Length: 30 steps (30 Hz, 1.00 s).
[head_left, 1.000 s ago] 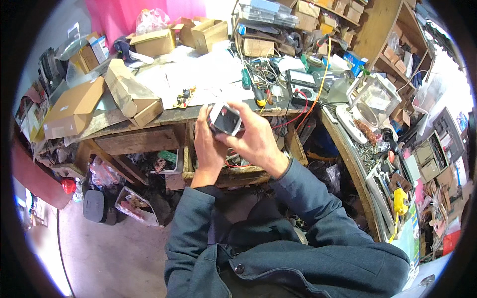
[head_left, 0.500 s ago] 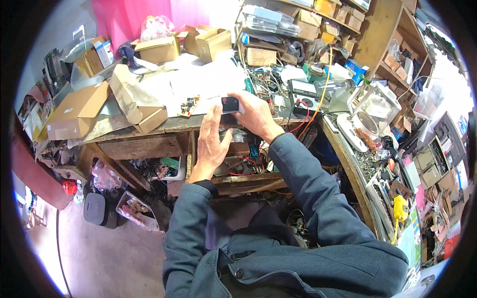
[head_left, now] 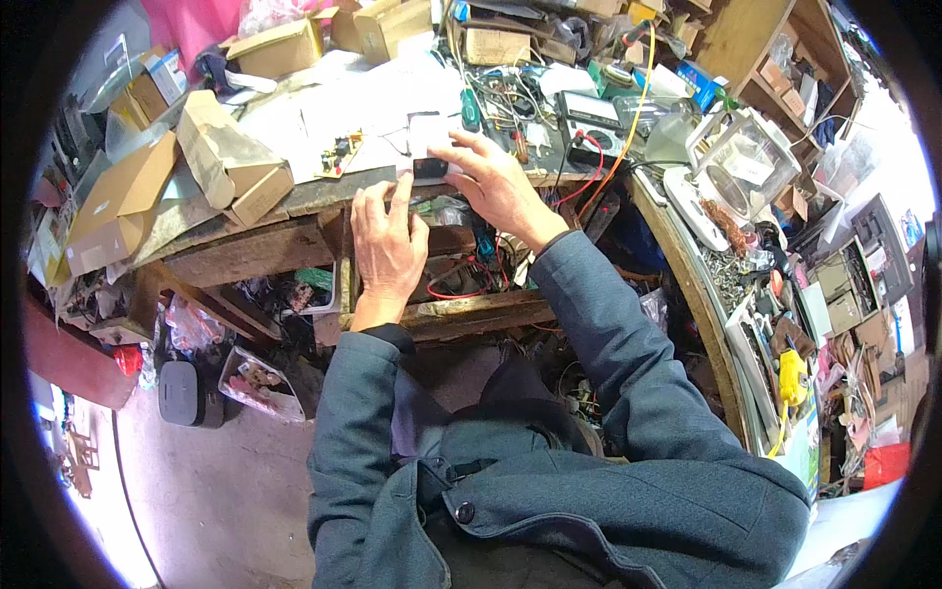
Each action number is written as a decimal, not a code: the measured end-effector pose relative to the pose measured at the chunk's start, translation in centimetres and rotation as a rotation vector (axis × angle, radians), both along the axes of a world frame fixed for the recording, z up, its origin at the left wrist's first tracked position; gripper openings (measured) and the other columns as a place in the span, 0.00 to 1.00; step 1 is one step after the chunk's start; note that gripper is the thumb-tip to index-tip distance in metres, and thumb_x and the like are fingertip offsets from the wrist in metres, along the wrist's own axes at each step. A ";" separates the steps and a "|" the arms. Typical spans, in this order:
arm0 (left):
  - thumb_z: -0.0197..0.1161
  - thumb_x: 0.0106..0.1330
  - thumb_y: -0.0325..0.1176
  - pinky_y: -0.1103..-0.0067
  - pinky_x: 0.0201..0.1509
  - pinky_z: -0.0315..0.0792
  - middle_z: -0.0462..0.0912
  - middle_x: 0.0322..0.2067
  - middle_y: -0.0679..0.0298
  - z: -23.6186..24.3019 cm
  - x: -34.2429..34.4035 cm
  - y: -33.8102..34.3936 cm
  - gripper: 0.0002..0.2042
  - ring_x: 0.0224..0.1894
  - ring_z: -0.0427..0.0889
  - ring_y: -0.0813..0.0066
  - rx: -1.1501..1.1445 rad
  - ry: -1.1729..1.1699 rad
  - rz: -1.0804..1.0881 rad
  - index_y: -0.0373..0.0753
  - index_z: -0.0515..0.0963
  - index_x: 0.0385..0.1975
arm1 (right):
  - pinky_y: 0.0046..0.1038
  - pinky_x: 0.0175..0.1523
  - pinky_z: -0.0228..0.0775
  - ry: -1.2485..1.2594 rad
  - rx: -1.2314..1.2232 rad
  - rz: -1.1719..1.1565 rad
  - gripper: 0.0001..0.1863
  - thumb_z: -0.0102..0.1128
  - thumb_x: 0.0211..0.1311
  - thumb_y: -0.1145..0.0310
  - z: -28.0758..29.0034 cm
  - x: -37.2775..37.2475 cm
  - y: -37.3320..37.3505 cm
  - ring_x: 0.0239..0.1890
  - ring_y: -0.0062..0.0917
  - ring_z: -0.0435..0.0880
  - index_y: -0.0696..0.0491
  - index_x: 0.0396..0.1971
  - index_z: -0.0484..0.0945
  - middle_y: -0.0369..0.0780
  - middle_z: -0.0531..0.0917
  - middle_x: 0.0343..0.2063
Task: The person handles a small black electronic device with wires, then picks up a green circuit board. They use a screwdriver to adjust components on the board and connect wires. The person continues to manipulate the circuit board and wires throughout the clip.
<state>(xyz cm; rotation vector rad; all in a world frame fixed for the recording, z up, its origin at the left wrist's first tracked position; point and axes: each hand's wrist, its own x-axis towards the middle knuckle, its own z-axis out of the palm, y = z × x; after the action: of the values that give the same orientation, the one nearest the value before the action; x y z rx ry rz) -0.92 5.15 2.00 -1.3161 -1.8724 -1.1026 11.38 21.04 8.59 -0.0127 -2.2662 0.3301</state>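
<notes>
The right hand [head_left: 498,191] hides the right edge of the device [head_left: 429,169]; whether it grips there cannot be told, nor whether the left hand [head_left: 388,245] touches it. Parts on the circuit board [head_left: 340,154] are too small to tell. The hands hide some of the drawer [head_left: 471,313]. The upper edge cuts off the pink cloth [head_left: 191,25] and plastic bag [head_left: 270,12].

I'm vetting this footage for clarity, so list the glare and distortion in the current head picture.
Head view: glare washes out the white papers; head view: the floor is overexposed toward the far left; head view: the side bench's wooden edge bows from fisheye distortion; head view: the small black-and-white device is too small to show fine detail.
</notes>
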 end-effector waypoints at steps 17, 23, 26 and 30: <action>0.70 0.60 0.26 0.59 0.54 0.79 0.86 0.42 0.50 -3.8 -3.0 -3.6 0.14 0.50 0.85 0.48 -0.641 -0.142 -0.343 0.44 0.88 0.47 | 0.45 0.45 0.81 -0.714 0.052 0.108 0.16 0.67 0.55 0.70 -7.6 2.6 -1.9 0.40 0.46 0.88 0.48 0.46 0.88 0.48 0.87 0.32; 0.69 0.62 0.33 0.56 0.49 0.79 0.84 0.36 0.51 -2.5 -2.3 -3.3 0.11 0.44 0.86 0.46 -0.657 -0.064 -0.313 0.40 0.83 0.43 | 0.46 0.42 0.80 -0.591 0.075 0.078 0.11 0.64 0.57 0.71 -8.3 2.6 -1.6 0.38 0.48 0.87 0.53 0.41 0.82 0.47 0.85 0.32; 0.67 0.63 0.32 0.57 0.43 0.79 0.82 0.33 0.52 -0.2 -1.3 -3.9 0.09 0.38 0.85 0.47 -0.581 0.051 -0.216 0.39 0.80 0.41 | 0.46 0.37 0.76 -0.390 -0.057 0.019 0.08 0.63 0.67 0.67 -7.0 4.3 -2.1 0.34 0.49 0.85 0.55 0.37 0.75 0.48 0.82 0.29; 0.64 0.71 0.33 0.60 0.40 0.79 0.82 0.33 0.54 0.2 -0.7 -4.5 0.05 0.35 0.85 0.50 -0.420 -0.010 -0.087 0.39 0.79 0.39 | 0.37 0.33 0.75 -0.093 -0.264 -0.132 0.09 0.69 0.69 0.65 -5.0 6.0 -3.9 0.23 0.39 0.83 0.53 0.37 0.79 0.45 0.82 0.22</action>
<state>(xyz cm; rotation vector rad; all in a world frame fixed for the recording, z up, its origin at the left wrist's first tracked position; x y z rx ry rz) -1.60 0.64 2.22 -1.6344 -2.1500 -0.7797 17.40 17.10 3.60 -0.3186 -2.2844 0.5650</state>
